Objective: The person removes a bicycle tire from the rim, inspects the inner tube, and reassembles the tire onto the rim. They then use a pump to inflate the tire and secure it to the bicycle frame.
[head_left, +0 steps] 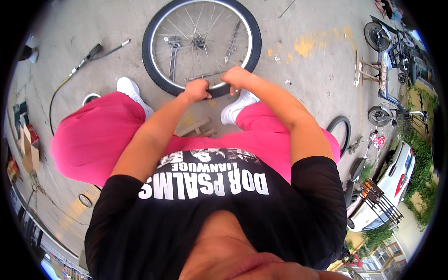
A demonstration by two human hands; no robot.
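Note:
A spoked bicycle wheel [253,46] with a black tyre lies flat on the concrete before me, between and beyond my white shoes. My left hand [197,90] has its fingers closed on the tyre and rim at the near edge. Just right of it, my right hand [235,79] grips the same edge with curled fingers. Through the spokes I see a wrench [172,65] on the left and another long metal tool [233,39] on the right. A thin bar lies near the rim between my hands; I cannot tell whether either hand touches it.
A pump [83,63] with a hose lies at left, above a cardboard box [29,154]. A low wooden piece [193,126] is between my legs. At right are a loose tyre [346,134], a wooden stand [366,72], an electric scooter [389,70] and a white car [396,168].

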